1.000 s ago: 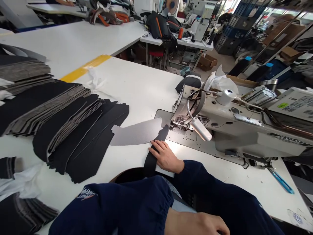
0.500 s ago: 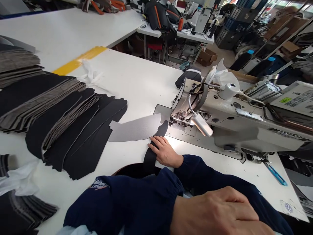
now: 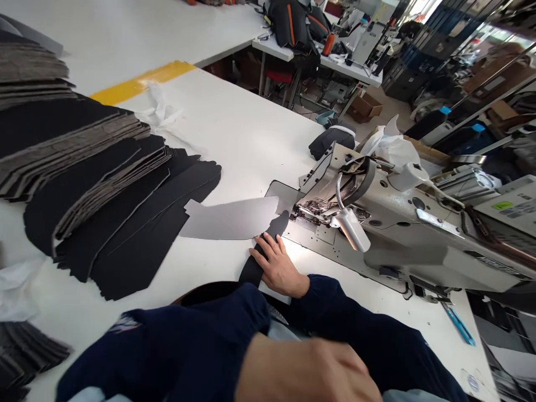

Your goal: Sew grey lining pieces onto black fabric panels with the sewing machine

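My right hand [image 3: 283,269] lies flat with fingers stretched on a narrow black fabric piece [image 3: 250,270], just in front of the sewing machine [image 3: 406,212]. The black piece's tip reaches onto the metal plate near the needle area. A light grey curved panel [image 3: 228,219] lies beside it, its right end near my fingertips. Close to the camera, my left hand [image 3: 318,371] is raised at the bottom, its forearm crossing in front of my body. It is blurred and its fingers are hidden, so whether it holds anything cannot be seen.
Stacks of black padded panels [image 3: 138,223] spread over the table's left side. White crumpled material [image 3: 161,111] lies by a yellow strip [image 3: 142,84]. A blue cutter [image 3: 459,326] rests at the right edge. Black bags [image 3: 288,25] sit on a table behind.
My left hand has moved left and lower in the view. My right hand stays on the black piece with fingers a little more spread. The whole view has shifted slightly.
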The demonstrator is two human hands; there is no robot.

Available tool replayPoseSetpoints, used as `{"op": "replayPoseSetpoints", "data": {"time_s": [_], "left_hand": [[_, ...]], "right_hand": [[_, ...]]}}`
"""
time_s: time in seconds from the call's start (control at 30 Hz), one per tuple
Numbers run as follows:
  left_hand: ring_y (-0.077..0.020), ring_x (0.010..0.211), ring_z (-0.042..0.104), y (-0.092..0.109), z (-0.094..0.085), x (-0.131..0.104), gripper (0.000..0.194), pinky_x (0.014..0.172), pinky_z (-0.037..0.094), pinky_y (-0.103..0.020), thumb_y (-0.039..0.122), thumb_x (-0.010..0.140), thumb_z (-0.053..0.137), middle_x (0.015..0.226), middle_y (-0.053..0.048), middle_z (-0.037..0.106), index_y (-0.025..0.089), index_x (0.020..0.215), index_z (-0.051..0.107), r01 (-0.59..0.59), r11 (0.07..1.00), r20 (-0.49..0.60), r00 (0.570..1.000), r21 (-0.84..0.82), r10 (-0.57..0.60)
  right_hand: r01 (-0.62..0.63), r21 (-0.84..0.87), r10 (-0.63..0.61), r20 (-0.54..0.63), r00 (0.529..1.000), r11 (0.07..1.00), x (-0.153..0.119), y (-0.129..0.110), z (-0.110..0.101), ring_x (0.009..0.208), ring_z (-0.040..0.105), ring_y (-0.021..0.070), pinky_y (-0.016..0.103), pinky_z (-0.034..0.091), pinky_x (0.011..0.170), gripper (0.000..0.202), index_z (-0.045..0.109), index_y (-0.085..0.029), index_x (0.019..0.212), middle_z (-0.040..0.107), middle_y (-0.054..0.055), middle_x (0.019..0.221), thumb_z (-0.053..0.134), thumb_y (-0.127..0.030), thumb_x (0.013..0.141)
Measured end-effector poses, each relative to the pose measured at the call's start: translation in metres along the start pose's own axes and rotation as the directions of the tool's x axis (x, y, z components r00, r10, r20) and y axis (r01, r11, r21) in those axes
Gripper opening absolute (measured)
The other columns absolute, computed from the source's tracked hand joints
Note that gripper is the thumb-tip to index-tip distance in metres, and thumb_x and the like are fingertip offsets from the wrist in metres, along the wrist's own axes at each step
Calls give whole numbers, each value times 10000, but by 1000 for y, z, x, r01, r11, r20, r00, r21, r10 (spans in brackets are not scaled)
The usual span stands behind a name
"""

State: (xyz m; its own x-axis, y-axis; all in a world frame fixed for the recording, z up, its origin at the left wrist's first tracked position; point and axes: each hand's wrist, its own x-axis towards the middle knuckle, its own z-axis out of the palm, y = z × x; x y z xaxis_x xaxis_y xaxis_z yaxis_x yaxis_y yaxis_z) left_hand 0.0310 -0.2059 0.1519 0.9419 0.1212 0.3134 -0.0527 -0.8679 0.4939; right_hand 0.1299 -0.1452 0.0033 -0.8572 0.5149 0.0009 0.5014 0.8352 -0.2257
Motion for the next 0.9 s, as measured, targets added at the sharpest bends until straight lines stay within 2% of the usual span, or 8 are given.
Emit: {"op": "replayPoseSetpoints", "data": {"time_s": [0.07,0.17,0.23,0.3,0.43,0.6,0.8,0.9], "left_hand": [[-146,1088,586,-19,-9,-22,368,995,458,-232,275,947,324,1113,-18,661,249,1035,681,274,962,-91,958,10,-272],[-216,1072,568,-61,-19,-65,351,934,489,-332,248,865,465,1231,-112,583,156,1180,589,740,664,-194,670,104,-716],[-286,1188,498,-88,-19,-91,466,944,477,-407,195,793,529,1368,-154,474,152,1257,522,842,464,-142,513,274,-846],[-320,1236,448,-107,-13,-106,503,927,476,-437,138,767,524,1412,-176,420,155,1269,496,824,369,-91,446,430,-890],[-302,1114,503,-122,-3,-103,463,810,504,-379,57,794,456,1250,-201,514,112,1253,483,755,297,-110,437,584,-893],[-283,1063,538,-121,-17,-77,446,725,516,-345,36,820,392,1196,-182,547,86,1254,485,800,262,-121,382,540,-916],[-250,1257,461,-120,-11,-62,523,937,466,-372,29,795,398,1417,-137,463,130,1298,497,693,504,35,571,516,-820],[-263,1237,482,-129,-4,-56,433,928,464,-385,66,777,439,1357,-136,513,146,1175,589,683,550,77,592,480,-802]], "right_hand": [[-49,16,50,-5,999,999,0,2,0,1395,292,357,600,255,1112,515,503,-199,1346,404,142,1473,571,-213,836],[-83,28,84,-20,996,996,-2,6,-3,1387,321,324,549,278,1115,450,530,-244,1316,414,102,1470,565,-260,867],[-33,-7,33,-6,999,999,-4,9,-7,1396,276,369,578,291,1082,521,494,-178,1355,364,182,1488,592,-261,850],[10,-40,-9,7,1000,999,-5,12,-11,1383,261,407,581,340,1018,576,461,-123,1379,327,248,1488,607,-270,842],[1,-32,-1,6,1000,999,-1,12,-17,1330,311,376,524,394,952,600,441,-134,1394,370,235,1458,612,-294,842],[-101,-44,98,-58,993,994,10,2,-10,1348,267,413,630,249,1060,624,418,-116,1411,362,230,1457,604,-341,859],[-176,-15,174,-60,983,984,25,-1,4,1228,440,387,634,283,1040,493,550,-63,1286,550,255,1254,557,-369,900],[-164,-4,164,-27,986,986,28,0,6,1120,521,360,584,359,978,390,625,-75,1195,635,219,1130,476,-331,941]]}}
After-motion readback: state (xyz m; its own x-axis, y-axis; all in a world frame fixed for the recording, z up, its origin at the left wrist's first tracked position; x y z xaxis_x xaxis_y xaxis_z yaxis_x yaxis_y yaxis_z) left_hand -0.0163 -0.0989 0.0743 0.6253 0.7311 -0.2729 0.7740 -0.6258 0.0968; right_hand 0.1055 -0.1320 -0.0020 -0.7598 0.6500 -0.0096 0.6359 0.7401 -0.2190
